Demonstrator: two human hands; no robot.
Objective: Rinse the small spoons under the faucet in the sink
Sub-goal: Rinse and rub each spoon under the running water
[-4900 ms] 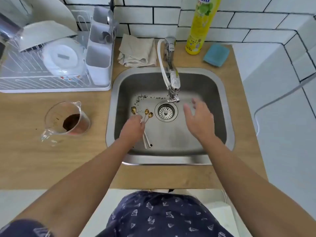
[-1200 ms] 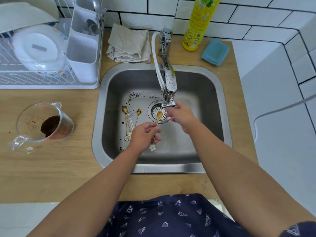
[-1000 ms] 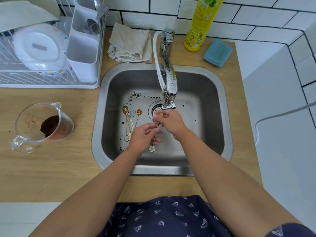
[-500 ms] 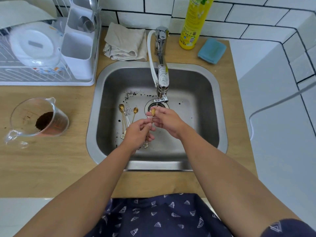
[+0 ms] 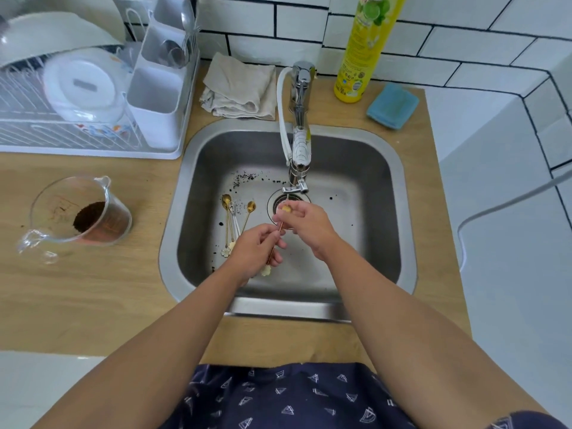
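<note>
Currently, item one: your left hand (image 5: pixel 257 250) pinches the stem of a small gold spoon (image 5: pixel 276 239), thumb and curled fingers closed round the handle near its flower-shaped end, which shows below the hand. The spoon runs up toward 1 o'clock, its bowl at the drain (image 5: pixel 289 201), directly under the faucet (image 5: pixel 298 150) outlet.

Item two: your right hand (image 5: pixel 306 224) meets the spoon's bowl from 3 o'clock, fingertips curled and pinched on the bowl. Whether water is running cannot be told.

Item three: the other spoons (image 5: pixel 236 222), gold with flower ends, lie together on the sink (image 5: pixel 371 212) floor at 9 o'clock from the drain, bowls toward 12 o'clock, ends partly hidden by your left hand. Dark specks are scattered on the steel around them.

Item four, countertop (image 5: pixel 77 298): a glass measuring jug (image 5: pixel 77 216) with dark grounds inside, at 9 o'clock from the sink. A white dish rack (image 5: pixel 89 94) with plates and a cutlery holder at 10 o'clock. A folded beige cloth (image 5: pixel 241 86) at 12 o'clock, just left of the faucet base. A yellow dish-soap bottle (image 5: pixel 362 54) at 1 o'clock, upright against the tiled wall, with a blue sponge (image 5: pixel 393 105) near its right.
</note>
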